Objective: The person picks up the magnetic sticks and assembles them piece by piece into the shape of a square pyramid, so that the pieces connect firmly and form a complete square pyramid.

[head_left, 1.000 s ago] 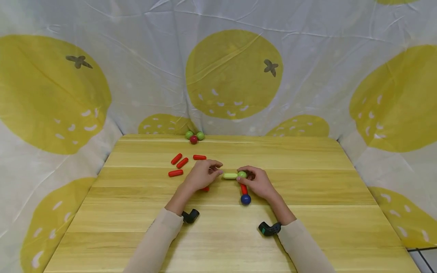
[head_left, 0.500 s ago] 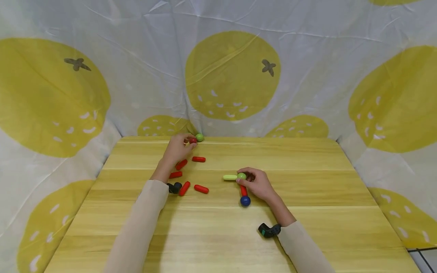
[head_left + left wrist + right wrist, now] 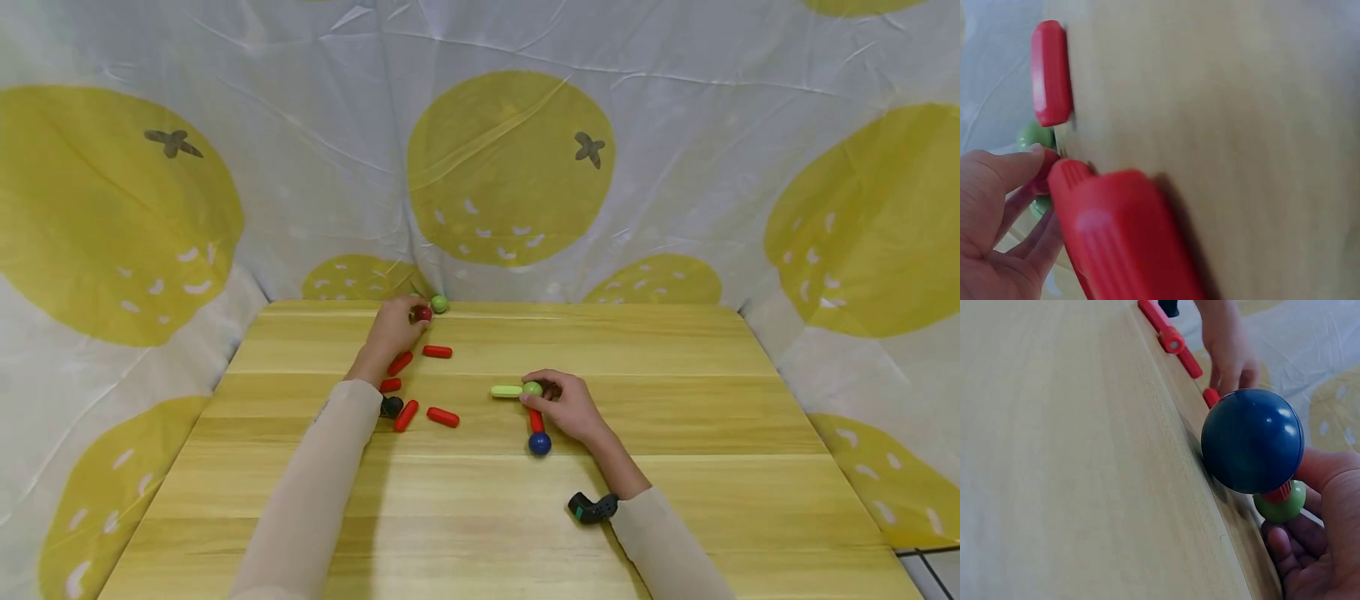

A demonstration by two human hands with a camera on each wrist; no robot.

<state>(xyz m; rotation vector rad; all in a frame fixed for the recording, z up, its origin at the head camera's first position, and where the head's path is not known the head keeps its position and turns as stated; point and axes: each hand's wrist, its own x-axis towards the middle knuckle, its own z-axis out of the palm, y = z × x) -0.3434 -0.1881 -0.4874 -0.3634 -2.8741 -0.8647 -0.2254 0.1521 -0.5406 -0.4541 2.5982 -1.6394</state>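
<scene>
At the table's back edge my left hand point(image 3: 394, 326) pinches a dark red ball point(image 3: 424, 314) between thumb and fingers. A green ball point(image 3: 439, 304) sits just beside it, and another is mostly hidden by the fingers. My right hand point(image 3: 564, 402) holds a green ball point(image 3: 1282, 503) that joins two rods at a corner. A pale yellow-green rod point(image 3: 506, 392) points left from it. A short red rod point(image 3: 536, 420) runs toward me and ends in a blue ball point(image 3: 539, 443).
Several loose red rods lie left of the joined piece, among them one red rod point(image 3: 437, 352) near the back and another red rod point(image 3: 443, 417) nearer me. The wooden table point(image 3: 480, 517) meets a fruit-print cloth point(image 3: 675, 183) at the back and sides.
My left hand has moved from beside the yellow-green rod to the back left, and its fingers now pinch the red ball there. The right hand keeps its hold in place.
</scene>
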